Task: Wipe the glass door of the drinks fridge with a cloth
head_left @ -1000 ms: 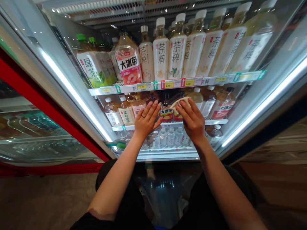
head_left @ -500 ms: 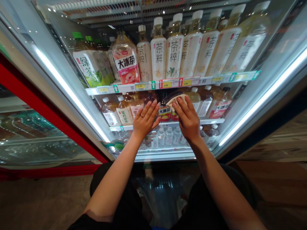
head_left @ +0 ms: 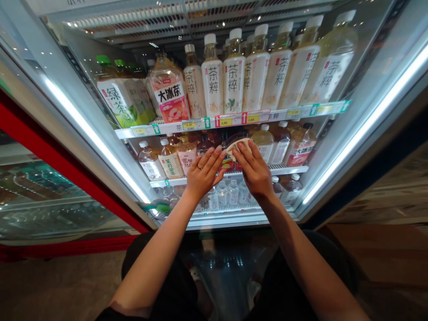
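My left hand [head_left: 203, 171] lies flat and open against the glass door [head_left: 337, 147] of a drinks fridge, fingers spread, a ring on one finger. Right beside it my right hand [head_left: 254, 171] presses a small pale cloth [head_left: 238, 145] onto the same glass, its fingers laid over the cloth. Both hands sit level with the middle shelf [head_left: 287, 169], in front of a dark bottle with a red and yellow label [head_left: 228, 163].
Behind the glass, tall white-labelled tea bottles [head_left: 234, 80] and green-capped bottles [head_left: 117, 100] fill the upper shelf with price tags [head_left: 234, 119]. Small water bottles [head_left: 227, 194] stand at the bottom. A red-framed fridge [head_left: 60, 165] adjoins on the left. Lit strips edge the door.
Both hands have slid slightly left and down across the glass with the cloth; the view has shifted a little too.
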`<control>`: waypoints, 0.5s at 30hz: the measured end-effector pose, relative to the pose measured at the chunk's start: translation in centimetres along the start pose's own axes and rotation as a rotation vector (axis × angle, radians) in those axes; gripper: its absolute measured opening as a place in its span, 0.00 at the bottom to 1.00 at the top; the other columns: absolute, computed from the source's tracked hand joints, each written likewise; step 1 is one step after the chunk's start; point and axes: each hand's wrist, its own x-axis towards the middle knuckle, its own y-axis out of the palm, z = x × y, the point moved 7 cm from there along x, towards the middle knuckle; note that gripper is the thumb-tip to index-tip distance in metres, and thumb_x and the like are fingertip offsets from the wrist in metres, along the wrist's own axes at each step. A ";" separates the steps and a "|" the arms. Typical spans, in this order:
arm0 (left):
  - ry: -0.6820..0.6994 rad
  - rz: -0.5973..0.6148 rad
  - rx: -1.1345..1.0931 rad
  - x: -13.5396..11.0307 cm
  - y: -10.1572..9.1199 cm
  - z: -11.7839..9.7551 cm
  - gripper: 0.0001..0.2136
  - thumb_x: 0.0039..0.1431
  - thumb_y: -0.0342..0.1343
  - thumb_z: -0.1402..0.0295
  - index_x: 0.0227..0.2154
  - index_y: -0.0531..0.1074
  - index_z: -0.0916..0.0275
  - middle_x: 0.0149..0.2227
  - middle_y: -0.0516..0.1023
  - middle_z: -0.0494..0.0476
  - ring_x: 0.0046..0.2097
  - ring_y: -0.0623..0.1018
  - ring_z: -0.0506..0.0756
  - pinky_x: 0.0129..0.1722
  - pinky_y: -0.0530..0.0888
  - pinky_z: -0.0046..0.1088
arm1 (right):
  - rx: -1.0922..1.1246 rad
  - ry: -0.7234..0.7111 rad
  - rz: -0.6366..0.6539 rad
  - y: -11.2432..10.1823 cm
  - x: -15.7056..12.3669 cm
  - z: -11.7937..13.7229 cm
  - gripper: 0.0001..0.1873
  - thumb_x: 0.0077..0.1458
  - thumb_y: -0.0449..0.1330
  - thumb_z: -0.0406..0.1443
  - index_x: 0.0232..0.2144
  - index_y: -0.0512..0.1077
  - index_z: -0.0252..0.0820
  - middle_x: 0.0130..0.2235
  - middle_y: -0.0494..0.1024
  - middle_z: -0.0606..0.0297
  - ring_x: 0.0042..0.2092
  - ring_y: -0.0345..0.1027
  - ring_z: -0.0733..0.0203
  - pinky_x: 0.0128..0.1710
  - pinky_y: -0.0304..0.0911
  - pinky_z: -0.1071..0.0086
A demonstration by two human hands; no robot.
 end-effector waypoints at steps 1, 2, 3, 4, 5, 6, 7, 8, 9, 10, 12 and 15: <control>0.001 0.012 -0.008 0.3 0.1 -0.4 0.30 0.76 0.56 0.60 0.77 0.60 0.51 0.74 0.68 0.53 0.78 0.60 0.56 0.81 0.43 0.35 | 0.003 -0.018 0.017 -0.1 0.0 0.0 0.39 0.77 0.52 0.29 0.79 0.46 0.66 0.76 0.64 0.73 0.79 0.51 0.52 0.79 0.60 0.49; -0.006 0.028 -0.021 0.6 0.3 -0.8 0.30 0.76 0.56 0.60 0.77 0.60 0.52 0.74 0.68 0.53 0.78 0.59 0.57 0.82 0.44 0.36 | 0.002 -0.031 0.031 -0.2 0.0 0.0 0.39 0.77 0.52 0.29 0.79 0.46 0.67 0.75 0.65 0.74 0.78 0.53 0.52 0.78 0.61 0.50; -0.016 0.043 -0.038 0.9 0.4 -1.1 0.31 0.76 0.56 0.60 0.77 0.60 0.51 0.75 0.67 0.53 0.79 0.58 0.57 0.82 0.44 0.37 | -0.001 -0.037 0.036 -0.4 -0.1 -0.2 0.40 0.76 0.53 0.29 0.79 0.46 0.67 0.75 0.66 0.75 0.78 0.55 0.52 0.78 0.62 0.50; -0.026 0.049 -0.054 1.3 0.5 -1.4 0.31 0.75 0.56 0.60 0.77 0.59 0.51 0.75 0.66 0.52 0.79 0.57 0.57 0.82 0.44 0.37 | -0.006 -0.032 0.030 -0.7 -0.2 -0.5 0.40 0.76 0.53 0.29 0.79 0.47 0.68 0.75 0.67 0.75 0.78 0.56 0.52 0.77 0.63 0.50; -0.030 0.044 -0.066 1.7 0.5 -1.6 0.31 0.75 0.56 0.60 0.78 0.59 0.51 0.75 0.66 0.52 0.79 0.56 0.57 0.82 0.43 0.37 | -0.013 -0.020 0.015 -0.9 -0.2 -0.8 0.41 0.76 0.54 0.28 0.79 0.47 0.69 0.75 0.66 0.75 0.78 0.55 0.51 0.77 0.64 0.49; -0.029 0.031 -0.072 2.1 0.5 -1.8 0.31 0.75 0.56 0.60 0.78 0.59 0.51 0.76 0.65 0.52 0.80 0.55 0.57 0.82 0.42 0.36 | -0.022 -0.003 -0.002 -1.2 -0.2 -1.1 0.41 0.76 0.54 0.28 0.79 0.46 0.69 0.75 0.65 0.75 0.78 0.55 0.50 0.77 0.64 0.48; -0.024 0.016 -0.075 2.5 0.5 -2.0 0.31 0.75 0.56 0.60 0.78 0.59 0.51 0.76 0.65 0.52 0.80 0.55 0.57 0.82 0.41 0.36 | -0.029 0.016 -0.015 -1.3 -0.2 -1.4 0.42 0.76 0.53 0.28 0.79 0.45 0.70 0.76 0.63 0.76 0.78 0.53 0.50 0.77 0.63 0.47; -0.020 0.003 -0.078 2.8 0.5 -2.2 0.31 0.76 0.56 0.59 0.78 0.58 0.51 0.76 0.65 0.51 0.79 0.55 0.56 0.81 0.40 0.35 | -0.034 0.034 -0.019 -1.4 -0.1 -1.6 0.43 0.76 0.52 0.27 0.79 0.44 0.71 0.77 0.61 0.76 0.79 0.51 0.50 0.78 0.62 0.46; -0.017 -0.005 -0.081 3.1 0.6 -2.3 0.31 0.76 0.56 0.59 0.78 0.58 0.51 0.76 0.65 0.51 0.79 0.55 0.56 0.81 0.40 0.34 | -0.034 0.046 -0.017 -1.5 0.0 -1.7 0.43 0.76 0.52 0.27 0.79 0.43 0.71 0.78 0.59 0.77 0.79 0.49 0.51 0.78 0.61 0.45; -0.015 -0.013 -0.084 3.4 0.7 -2.3 0.32 0.76 0.55 0.59 0.78 0.57 0.51 0.76 0.65 0.51 0.79 0.56 0.55 0.81 0.39 0.33 | -0.030 0.051 -0.012 -1.6 0.2 -1.7 0.43 0.76 0.51 0.26 0.79 0.42 0.72 0.78 0.58 0.77 0.80 0.47 0.51 0.79 0.60 0.45; -0.009 -0.034 -0.094 3.6 0.8 -2.3 0.32 0.76 0.55 0.60 0.79 0.56 0.52 0.76 0.65 0.52 0.79 0.56 0.55 0.81 0.39 0.32 | -0.011 0.032 0.002 -1.8 0.4 -1.6 0.43 0.76 0.50 0.26 0.79 0.41 0.71 0.78 0.58 0.78 0.80 0.47 0.52 0.79 0.60 0.45; 0.008 -0.052 -0.101 3.5 1.0 -2.3 0.33 0.76 0.55 0.61 0.79 0.54 0.52 0.76 0.64 0.53 0.79 0.57 0.55 0.81 0.40 0.32 | 0.010 -0.021 0.027 -2.3 0.1 -1.7 0.42 0.76 0.51 0.27 0.79 0.45 0.71 0.76 0.64 0.78 0.78 0.54 0.53 0.78 0.63 0.47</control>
